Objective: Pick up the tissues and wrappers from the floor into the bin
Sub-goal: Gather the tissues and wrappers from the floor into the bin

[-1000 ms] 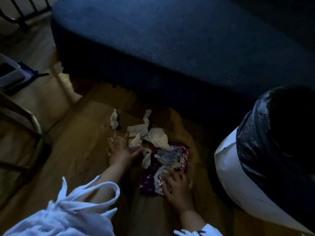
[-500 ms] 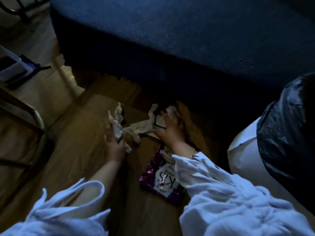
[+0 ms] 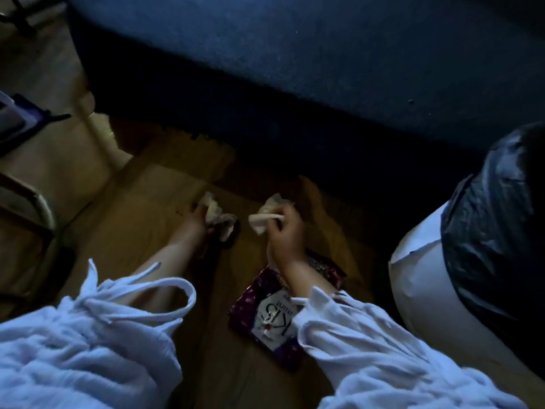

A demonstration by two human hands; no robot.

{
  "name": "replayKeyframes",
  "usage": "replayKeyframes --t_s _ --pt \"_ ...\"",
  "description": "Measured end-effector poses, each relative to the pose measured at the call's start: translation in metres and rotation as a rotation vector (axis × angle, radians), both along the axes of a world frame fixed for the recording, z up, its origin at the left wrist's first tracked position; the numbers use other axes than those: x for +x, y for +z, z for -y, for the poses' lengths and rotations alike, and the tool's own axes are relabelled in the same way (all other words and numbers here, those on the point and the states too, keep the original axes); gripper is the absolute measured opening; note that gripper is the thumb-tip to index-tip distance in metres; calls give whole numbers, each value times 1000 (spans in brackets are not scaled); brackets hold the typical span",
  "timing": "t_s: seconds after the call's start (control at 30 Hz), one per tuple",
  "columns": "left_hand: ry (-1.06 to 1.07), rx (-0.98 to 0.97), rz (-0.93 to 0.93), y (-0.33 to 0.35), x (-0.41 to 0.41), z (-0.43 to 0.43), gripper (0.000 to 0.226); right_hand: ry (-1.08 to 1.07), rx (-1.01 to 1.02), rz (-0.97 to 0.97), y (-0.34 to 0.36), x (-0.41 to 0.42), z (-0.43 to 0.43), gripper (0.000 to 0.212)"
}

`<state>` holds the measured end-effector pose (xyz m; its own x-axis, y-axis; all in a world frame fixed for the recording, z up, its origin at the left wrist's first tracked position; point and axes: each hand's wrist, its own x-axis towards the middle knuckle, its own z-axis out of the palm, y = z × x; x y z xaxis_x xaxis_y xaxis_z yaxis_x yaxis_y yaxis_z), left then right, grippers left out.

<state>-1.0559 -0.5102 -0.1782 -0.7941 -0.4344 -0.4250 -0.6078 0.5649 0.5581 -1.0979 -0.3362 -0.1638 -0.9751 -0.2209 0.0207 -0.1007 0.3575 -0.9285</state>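
My left hand (image 3: 198, 220) grips a bunch of crumpled white tissues (image 3: 217, 216) just above the wooden floor. To its right, my right hand (image 3: 285, 231) is closed on another wad of white tissue (image 3: 267, 215), raised a little off the floor. A purple and white snack wrapper (image 3: 272, 318) lies flat on the floor under my right forearm, partly hidden by my white sleeve. The white bin (image 3: 424, 284) with a black liner (image 3: 489, 231) stands at the right.
A dark blue sofa (image 3: 295, 69) fills the back, its base close behind the tissues. A metal chair frame (image 3: 35, 202) stands at the left, and a dark box-like object (image 3: 17, 119) lies at the far left edge.
Both hands have gathered the loose tissues off the floor and closed on them. My right hand has drawn back from the sofa's base with its wad. The wrapper has not moved.
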Motion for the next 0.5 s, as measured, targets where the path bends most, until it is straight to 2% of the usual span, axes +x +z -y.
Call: replayKeyframes --t_s 0.03,0.1,0.17,0.23,0.3,0.37,0.43,0.5 --pt "-24 -57 16 0 4 -6 59 -58 -46 4 7 2 -10 14" --pt "-37 -135 42 -2 12 -18 54 -162 -97 46 18 8 -34 20" --pt "8 -101 -54 -1 20 -29 45 -275 -76 40 19 14 -59 24" --pt "96 1 -222 1 30 -40 31 -346 81 40 10 17 -81 36" --pt "152 64 -330 3 38 -50 23 -316 310 103 -3 20 -98 35" --pt "148 93 -345 4 46 -60 25 -215 490 171 -13 24 -107 27" --pt "131 135 -341 5 52 -68 33 -92 619 216 -18 31 -110 46" --pt "122 169 -336 6 56 -75 29 -21 706 234 -22 37 -110 69"
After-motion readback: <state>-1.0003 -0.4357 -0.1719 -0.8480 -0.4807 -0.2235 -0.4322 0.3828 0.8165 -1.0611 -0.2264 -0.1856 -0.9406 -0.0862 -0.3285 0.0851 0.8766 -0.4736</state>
